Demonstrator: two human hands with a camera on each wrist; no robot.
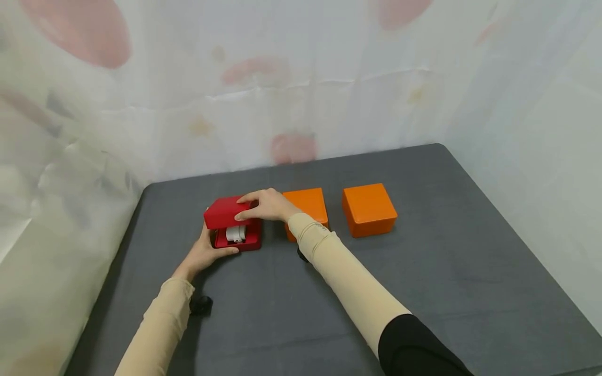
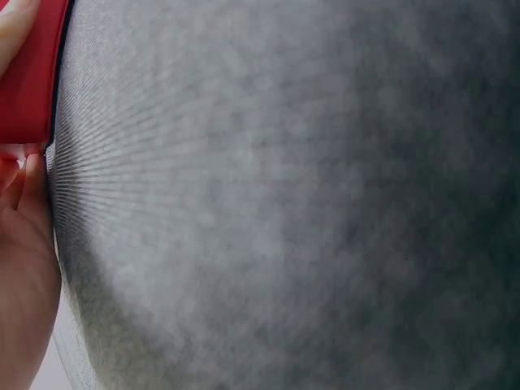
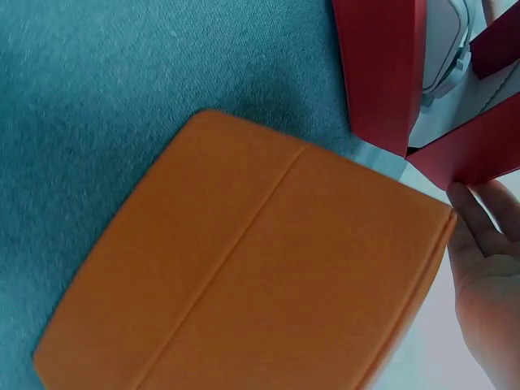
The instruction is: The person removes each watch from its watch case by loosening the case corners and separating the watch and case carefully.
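While left hand (image 1: 205, 254) braces red box (image 1: 237, 240), right hand (image 1: 265, 204) grips its lid (image 1: 226, 211).

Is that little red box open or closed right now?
Partly open. The red box has its lid raised by the right hand, showing a white item inside; the left hand steadies its base.

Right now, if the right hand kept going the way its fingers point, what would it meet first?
Nothing new: the right hand already holds the red lid. Past it lies bare gray mat, as far as the head view shows.
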